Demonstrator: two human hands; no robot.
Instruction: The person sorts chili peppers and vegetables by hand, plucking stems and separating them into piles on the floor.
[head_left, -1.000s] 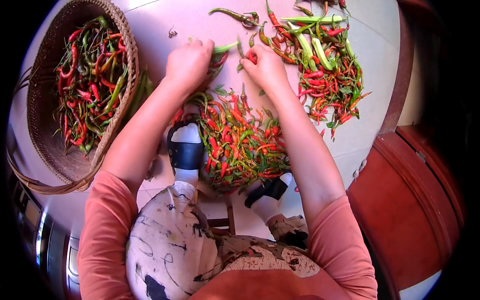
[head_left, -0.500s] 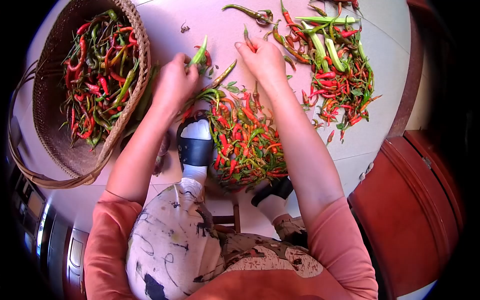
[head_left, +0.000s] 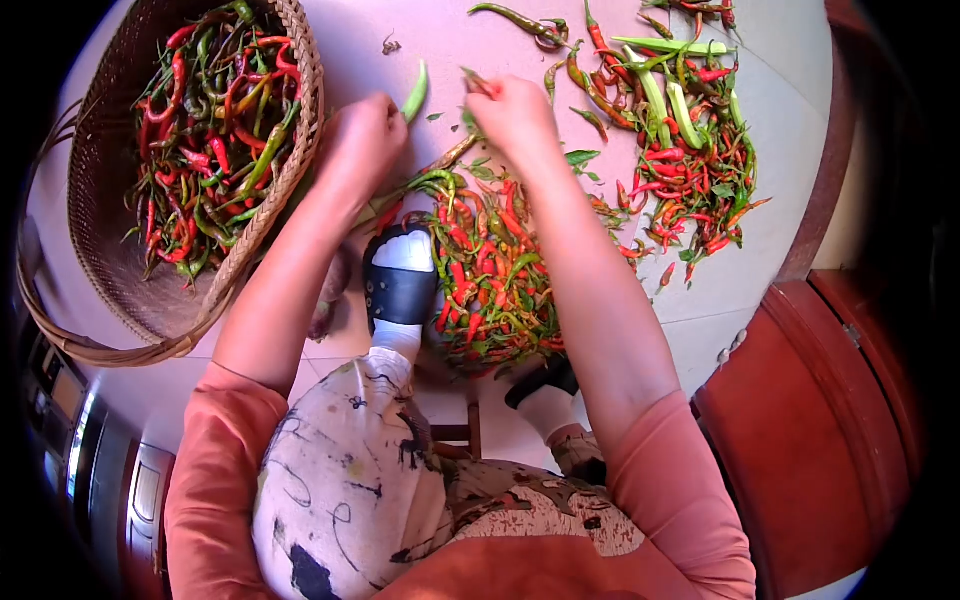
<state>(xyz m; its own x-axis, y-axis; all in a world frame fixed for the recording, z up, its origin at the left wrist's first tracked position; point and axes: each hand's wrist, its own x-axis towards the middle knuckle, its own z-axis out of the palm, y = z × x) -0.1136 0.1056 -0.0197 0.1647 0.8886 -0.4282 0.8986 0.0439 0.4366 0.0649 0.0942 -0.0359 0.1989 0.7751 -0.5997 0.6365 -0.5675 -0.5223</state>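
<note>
My left hand (head_left: 366, 135) is closed around a light green pod (head_left: 416, 92), whose tip sticks out above the fingers. To its right, my right hand (head_left: 510, 115) pinches a small reddish pepper (head_left: 474, 80), blurred by motion. Below both hands a heap of red and green peppers (head_left: 490, 290) lies on the floor between my feet. A second pile of peppers (head_left: 690, 180) with several pale green pods (head_left: 682, 115) on it is at the right. At the left, a woven basket (head_left: 310, 75) holds many red and green peppers (head_left: 215, 150).
A dark sandal (head_left: 402, 288) borders the heap on its left, and another shoe (head_left: 545, 382) is at its lower right. Red wooden furniture (head_left: 800, 420) stands at the right. Loose leaves (head_left: 580, 157) and single peppers lie on the floor between the piles.
My left hand has moved left from its place one second ago, the green pod still in it. The basket and piles have shifted right in view. Loose leaves now show beside my right hand.
</note>
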